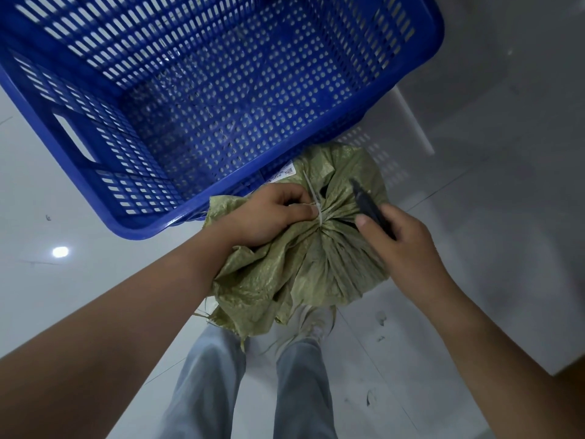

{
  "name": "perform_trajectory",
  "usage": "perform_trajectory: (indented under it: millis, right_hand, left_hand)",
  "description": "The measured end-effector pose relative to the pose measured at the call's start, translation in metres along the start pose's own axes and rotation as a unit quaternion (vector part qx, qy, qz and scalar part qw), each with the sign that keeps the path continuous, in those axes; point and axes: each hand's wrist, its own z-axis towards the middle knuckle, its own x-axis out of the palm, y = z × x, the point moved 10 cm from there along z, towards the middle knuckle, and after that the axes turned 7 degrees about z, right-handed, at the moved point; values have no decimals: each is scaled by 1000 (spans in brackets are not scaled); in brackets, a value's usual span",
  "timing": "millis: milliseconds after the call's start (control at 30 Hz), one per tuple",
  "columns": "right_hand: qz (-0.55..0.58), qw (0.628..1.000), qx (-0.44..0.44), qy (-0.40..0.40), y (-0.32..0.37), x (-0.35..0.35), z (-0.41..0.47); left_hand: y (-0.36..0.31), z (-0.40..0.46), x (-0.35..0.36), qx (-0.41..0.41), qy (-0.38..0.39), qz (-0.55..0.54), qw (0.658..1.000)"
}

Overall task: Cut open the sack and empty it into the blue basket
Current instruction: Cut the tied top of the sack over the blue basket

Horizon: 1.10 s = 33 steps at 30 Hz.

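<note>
Over sack [304, 264] | left hand [269, 213] pinching zip tie [315, 199] | right hand [402, 242] gripping cutter [368, 205]

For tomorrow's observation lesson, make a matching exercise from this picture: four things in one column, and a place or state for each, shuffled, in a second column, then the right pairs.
Column one:
1. blue basket
2. green sack
3. white tie
4. dark cutting tool

Column two:
A. cinched around the gathered neck
B. held in the right hand
C. on the floor, nothing inside
D. bunched shut, gripped by the left hand

Pairs: 1-C, 2-D, 3-A, 4-B
</note>
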Motion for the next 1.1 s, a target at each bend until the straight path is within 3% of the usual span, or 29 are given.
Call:
perform_trajectory:
  millis: [267, 500, 733, 933, 1100]
  right_hand:
    - [-41, 997, -11, -64, 11, 26, 30]
    - [-140, 987, -44, -64, 22, 29, 31]
    - [-60, 995, -29, -73, 13, 30, 36]
    - [-71, 993, -36, -90, 18, 31, 39]
    - [-17, 998, -31, -44, 22, 40, 45]
  left_hand:
    - [0, -1, -5, 1, -3, -21, 1000]
    - [0, 4, -7, -3, -9, -25, 1000]
    - [-3, 2, -11, 5, -35, -60, 998]
    - [-9, 5, -3, 19, -36, -12, 999]
    - [0, 5, -15, 3, -81, -63, 995]
